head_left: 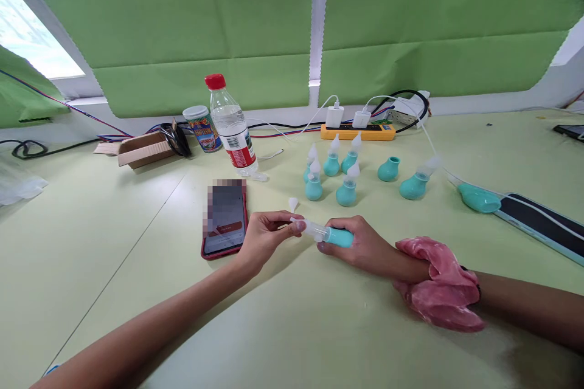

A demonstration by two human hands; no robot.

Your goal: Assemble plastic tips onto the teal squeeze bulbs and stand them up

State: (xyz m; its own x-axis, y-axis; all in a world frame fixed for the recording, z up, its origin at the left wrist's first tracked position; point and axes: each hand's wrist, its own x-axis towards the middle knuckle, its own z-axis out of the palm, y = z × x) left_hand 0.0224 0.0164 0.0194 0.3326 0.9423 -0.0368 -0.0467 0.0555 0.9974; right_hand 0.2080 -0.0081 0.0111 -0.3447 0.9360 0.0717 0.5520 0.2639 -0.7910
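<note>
A nasal aspirator (pixel 340 237) with a teal bulb and clear nozzle lies sideways between my hands. My right hand (pixel 367 246) is wrapped around the bulb. My left hand (pixel 267 236) pinches the whitish tip end of the nozzle between thumb and fingers. Just beyond the left fingertips is a small white cone-shaped tip (pixel 293 202) on the table. Several teal aspirators (pixel 313 187) with pale pointed tips stand upright behind my hands. To their right sit a bare teal bulb (pixel 388 170) and another aspirator (pixel 414 186) leaning right.
Left of my hands lies a phone (pixel 224 228) in a red case. Behind it stand a water bottle (pixel 233 134), a can (pixel 204 130) and an open cardboard box (pixel 148 151). An orange power strip (pixel 335 134) with chargers is at the back. A teal object (pixel 480 199) touches a dark tablet-like device (pixel 542 225).
</note>
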